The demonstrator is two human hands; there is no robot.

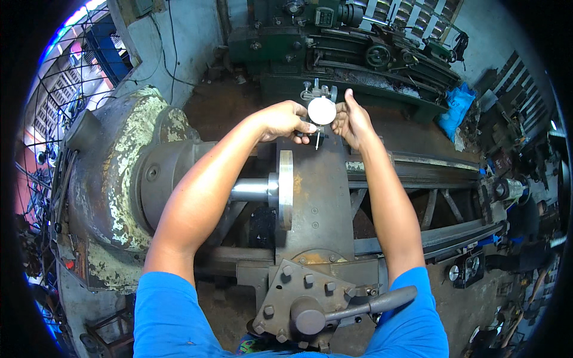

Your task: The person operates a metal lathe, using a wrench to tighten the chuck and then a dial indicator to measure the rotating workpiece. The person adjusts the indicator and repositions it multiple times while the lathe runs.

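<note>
Two bare hands met at one dial gauge (322, 111), which was held above the far end of the slide (316, 200), beyond and to the right of the upright metal disc (286, 191) and apart from it. The left hand (287, 123) closed its thumb and fingers on the gauge's lower left side; the right hand (353, 123) set curled fingers at the right edge with its thumb raised clear, and whether it gripped or only touched could not be told. A slip of the left hand's pinch could have dropped the gauge onto the slide, since no support beneath it was visible. The thin stem (318, 142), pointing down, could have been bent by a sideways knock against the disc. The metal hardware (316, 93) above the dial could have swung round if its joint was loose. By count, there were one gauge with one pale round face, one disc, one bright shaft (249, 190) behind the disc, one chuck (162, 174), and one tool post (307, 313) with one lever (385, 302) and several bolt heads. One green lathe (334, 51) and one blue bag (458, 110) stood beyond.
</note>
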